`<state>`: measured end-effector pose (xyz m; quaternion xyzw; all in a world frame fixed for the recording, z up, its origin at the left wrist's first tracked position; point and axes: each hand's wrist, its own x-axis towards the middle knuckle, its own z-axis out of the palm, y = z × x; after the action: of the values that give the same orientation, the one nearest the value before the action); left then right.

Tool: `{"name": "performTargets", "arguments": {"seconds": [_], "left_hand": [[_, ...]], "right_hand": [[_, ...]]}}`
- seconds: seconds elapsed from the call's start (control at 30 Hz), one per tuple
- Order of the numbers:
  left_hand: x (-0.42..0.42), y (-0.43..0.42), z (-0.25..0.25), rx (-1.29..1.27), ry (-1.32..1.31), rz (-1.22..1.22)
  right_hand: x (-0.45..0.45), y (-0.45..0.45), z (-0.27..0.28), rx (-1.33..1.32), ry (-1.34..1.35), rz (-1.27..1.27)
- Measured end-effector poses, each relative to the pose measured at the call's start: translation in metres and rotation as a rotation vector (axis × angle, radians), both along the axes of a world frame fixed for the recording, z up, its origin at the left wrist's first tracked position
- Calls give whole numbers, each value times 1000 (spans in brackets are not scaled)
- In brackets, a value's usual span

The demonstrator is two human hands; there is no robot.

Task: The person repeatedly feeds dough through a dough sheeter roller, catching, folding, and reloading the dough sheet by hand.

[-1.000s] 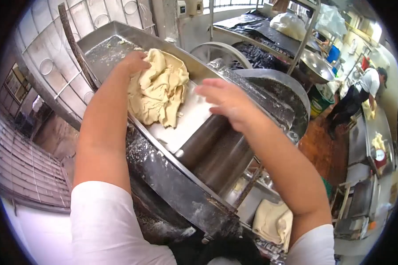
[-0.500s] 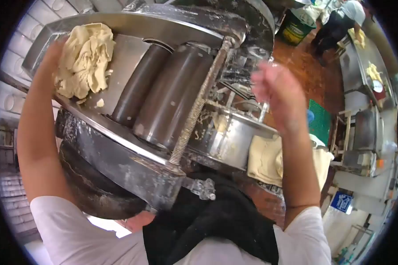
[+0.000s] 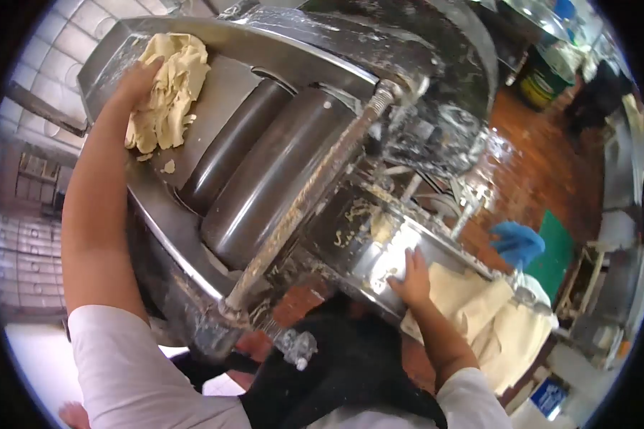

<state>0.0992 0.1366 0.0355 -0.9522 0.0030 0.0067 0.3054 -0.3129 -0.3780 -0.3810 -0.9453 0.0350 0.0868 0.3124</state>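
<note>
Head view: crumpled dough [image 3: 175, 107] lies left of the rollers [image 3: 279, 171], with the left hand [image 3: 142, 82] on its upper part. Handling it well, I judge, calls for broad, gentle pressure, since so loose and folded a mass could tear if pinched, and for fingertips well clear of the rollers; whether these are turning cannot be told. The left grip touches the dough, but I cannot tell how far its fingers close on it. Right of the rollers, the right hand [image 3: 411, 286] is over a metal tray [image 3: 390, 247], its grip wide, fingers spread, holding nothing visible. A folded dough sheet [image 3: 508, 322] lies just beside that hand, farther right of the rollers; a flat, supporting palm should suit it better than a pinch.
</note>
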Motion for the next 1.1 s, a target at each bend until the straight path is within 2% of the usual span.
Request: {"name": "performTargets", "arguments": {"seconds": [0.07,0.1,0.13,0.2,0.23,0.27,0.3,0.37,0.4,0.43,0.47,0.5,0.57,0.6,0.63,0.67,0.73,0.77,0.8,0.9,1.0,1.1], "left_hand": [[-11,-25,6,-353,-40,109],[-11,-23,8,-467,-66,112],[-12,-15,10,-578,-97,118],[9,14,14,-703,26,220],[-14,-23,14,-793,-113,329],[-35,-59,14,-878,-256,425],[-31,-36,15,-405,-118,203],[-23,-13,14,168,51,9],[-19,-13,13,265,62,28],[-15,-6,7,140,-30,35],[-11,1,3,-311,-177,112],[-22,-16,10,-326,-140,133],[-31,-37,14,-479,-203,219],[-30,-33,9,-617,-301,278],[-24,-25,9,-498,-295,250],[-28,-29,11,-539,-293,280],[-35,-44,14,-622,-283,335],[-28,-36,9,-531,-328,320],[-29,-41,10,-565,-327,349],[-30,-48,13,-612,-269,408],[-24,-46,9,-461,-346,443],[-15,-27,4,-510,-320,415]], "right_hand": [[26,-4,-25,-66,-83,136],[43,-4,-34,-19,-40,171],[62,0,-38,-79,-137,253],[100,17,-46,-55,-141,416],[117,30,-60,-57,-185,479],[133,46,-63,-65,-115,524],[150,63,-65,-72,-45,569],[170,94,-134,305,-178,510],[180,109,-170,483,-247,504],[188,128,-184,956,-135,344],[185,129,-193,962,-160,341],[182,131,-201,967,-185,337],[170,90,-231,25,-536,607],[165,79,-202,-117,-450,626],[159,67,-178,-262,-366,654],[143,52,-94,-63,-42,596],[101,21,-59,14,-417,692],[83,8,-37,91,-329,755],[68,0,-24,170,-238,815],[36,4,-22,1,-221,811],[43,33,-60,24,-338,896],[49,46,-66,80,-342,868]]}}
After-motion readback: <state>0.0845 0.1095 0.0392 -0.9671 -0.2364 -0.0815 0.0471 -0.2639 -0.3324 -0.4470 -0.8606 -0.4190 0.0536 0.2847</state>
